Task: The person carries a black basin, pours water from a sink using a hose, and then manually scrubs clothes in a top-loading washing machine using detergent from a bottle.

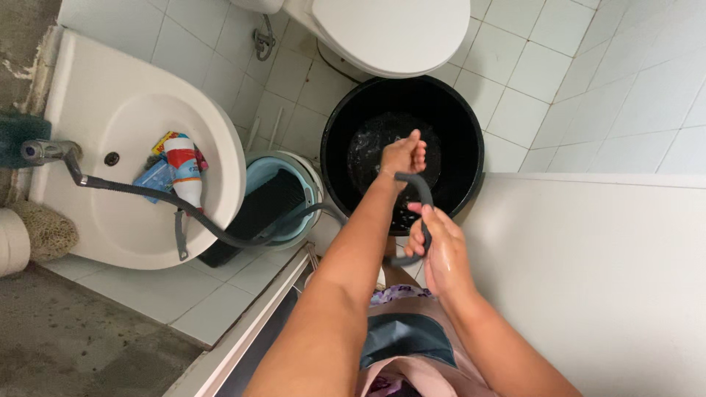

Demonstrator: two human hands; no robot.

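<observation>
A grey rubber hose (pixel 220 234) runs from the tap (pixel 40 150) on the white basin (pixel 95 228), across the floor, to my hands. My right hand (pixel 439 248) grips the hose near its end and bends it into a loop. My left hand (pixel 403 154) is held over the big black bucket (pixel 463 132), fingers curled around the hose's tip. Water glistens in the bottom of the bucket.
A white closed toilet (pixel 390 33) stands behind the bucket. A small light-blue bucket (pixel 301 180) with a dark dustpan sits between basin and black bucket. A white bottle (pixel 184 173) and a blue pack lie in the basin. A white wall panel (pixel 603 272) fills the right.
</observation>
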